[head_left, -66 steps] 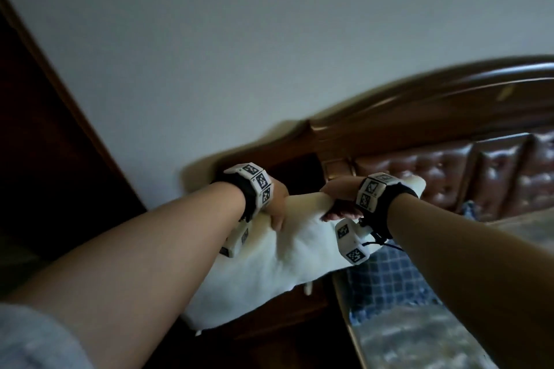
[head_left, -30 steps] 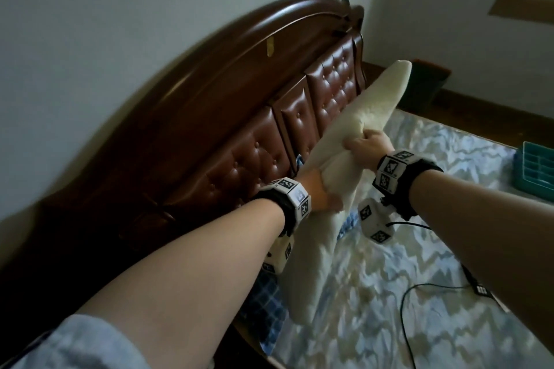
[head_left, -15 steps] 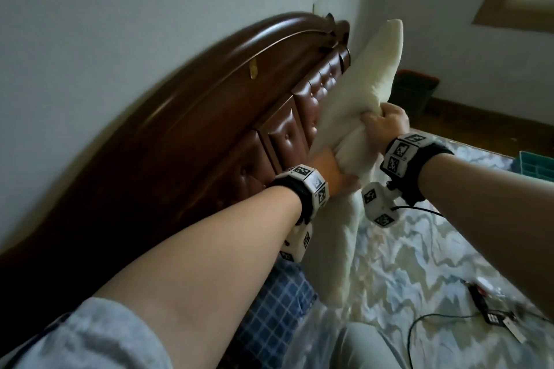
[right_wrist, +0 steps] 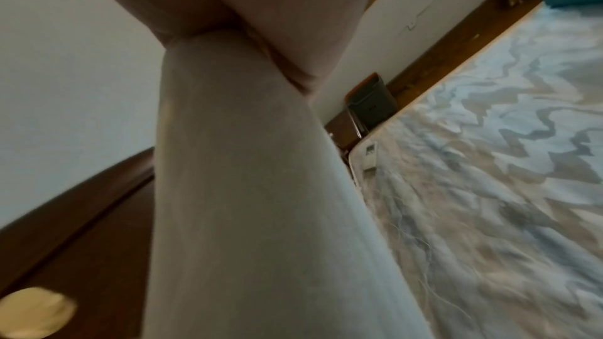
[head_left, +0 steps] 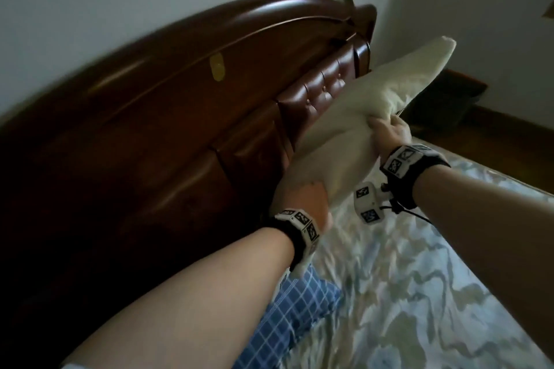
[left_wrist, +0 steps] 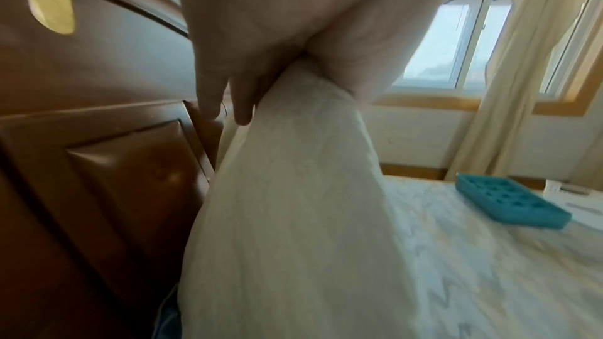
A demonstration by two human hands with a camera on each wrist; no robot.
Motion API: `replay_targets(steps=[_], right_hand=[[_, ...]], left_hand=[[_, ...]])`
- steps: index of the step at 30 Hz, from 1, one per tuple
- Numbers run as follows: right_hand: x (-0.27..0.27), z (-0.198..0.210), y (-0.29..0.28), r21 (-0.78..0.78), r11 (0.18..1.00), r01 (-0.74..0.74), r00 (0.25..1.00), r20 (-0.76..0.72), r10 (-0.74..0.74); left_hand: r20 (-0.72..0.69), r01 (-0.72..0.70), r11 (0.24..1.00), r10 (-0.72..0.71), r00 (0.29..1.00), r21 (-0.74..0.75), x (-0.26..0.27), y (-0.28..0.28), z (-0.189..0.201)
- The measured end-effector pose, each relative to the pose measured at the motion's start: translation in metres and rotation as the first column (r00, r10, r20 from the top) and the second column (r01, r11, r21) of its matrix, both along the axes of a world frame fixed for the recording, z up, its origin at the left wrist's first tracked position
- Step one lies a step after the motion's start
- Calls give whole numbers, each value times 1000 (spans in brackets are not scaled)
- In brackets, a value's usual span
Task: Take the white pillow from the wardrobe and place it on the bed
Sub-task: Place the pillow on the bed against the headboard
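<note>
Both my hands grasp one soft cream-white fabric pillow (head_left: 356, 120) above the head end of the bed (head_left: 419, 293).

My left hand (head_left: 299, 198) has its fingers (left_wrist: 241, 102) clenched on the lower end; my right hand (head_left: 389, 135) bunches the middle. One tufted, glossy dark-wood headboard (head_left: 180, 117) stands alongside; one blue checked pillow (head_left: 287, 320) lies at the near corner. Compared with half a second ago, the white pillow is tilted flatter.

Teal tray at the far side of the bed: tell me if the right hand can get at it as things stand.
Probably not. The right hand grips the white pillow together with the left hand, and the teal tray lies well across the bed; it must let go first.
</note>
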State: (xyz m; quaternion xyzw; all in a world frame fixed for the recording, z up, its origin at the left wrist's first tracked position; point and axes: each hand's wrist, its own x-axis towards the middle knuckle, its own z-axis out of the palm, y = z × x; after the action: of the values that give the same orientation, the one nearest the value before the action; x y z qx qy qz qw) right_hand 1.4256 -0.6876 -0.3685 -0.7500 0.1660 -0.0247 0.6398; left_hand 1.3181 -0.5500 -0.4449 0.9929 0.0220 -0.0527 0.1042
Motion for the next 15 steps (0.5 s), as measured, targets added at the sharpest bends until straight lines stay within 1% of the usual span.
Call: replay_targets(steps=[1, 2, 4, 6, 7, 9, 12, 13, 14, 15], right_hand=[[15, -21, -6, 3, 1000, -2, 1000, -24, 2], [28, -40, -11, -2, 1000, -7, 998, -58, 7], [47, -79, -22, -13, 1000, -6, 991, -132, 5], [61, -119, -30, -62, 998, -11, 981, -193, -1], [66, -137, -33, -85, 996, -23, 974, -225, 4], [66, -174, -40, -130, 988, -85, 947, -320, 39], [58, -228, -56, -167, 971, -172, 859, -509, 65], [54, -244, -64, -195, 960, -200, 818, -572, 54], [49, -259, -73, -233, 943, -236, 759, -650, 29], [43, -275, -84, -281, 921, -271, 692, -722, -17]], left_hand=[[-6, 15, 1000, -15, 1000, 15, 9, -4, -16], [-35, 23, 1000, -23, 999, -5, 16, -8, -30], [-151, 49, 995, -61, 987, -81, 25, -18, -62], [-254, 80, 985, -117, 960, -152, 27, -28, -87], [-295, 88, 983, -132, 946, -159, 25, -32, -100], [-364, 90, 989, -125, 923, -113, 18, -40, -128], [-453, 105, 994, -101, 886, -16, 11, -43, -158], [-509, 139, 990, -116, 853, 7, 10, -42, -165], [-579, 175, 984, -127, 805, 27, 10, -41, -173], [-634, 178, 983, -108, 766, 47, 8, -39, -181]])
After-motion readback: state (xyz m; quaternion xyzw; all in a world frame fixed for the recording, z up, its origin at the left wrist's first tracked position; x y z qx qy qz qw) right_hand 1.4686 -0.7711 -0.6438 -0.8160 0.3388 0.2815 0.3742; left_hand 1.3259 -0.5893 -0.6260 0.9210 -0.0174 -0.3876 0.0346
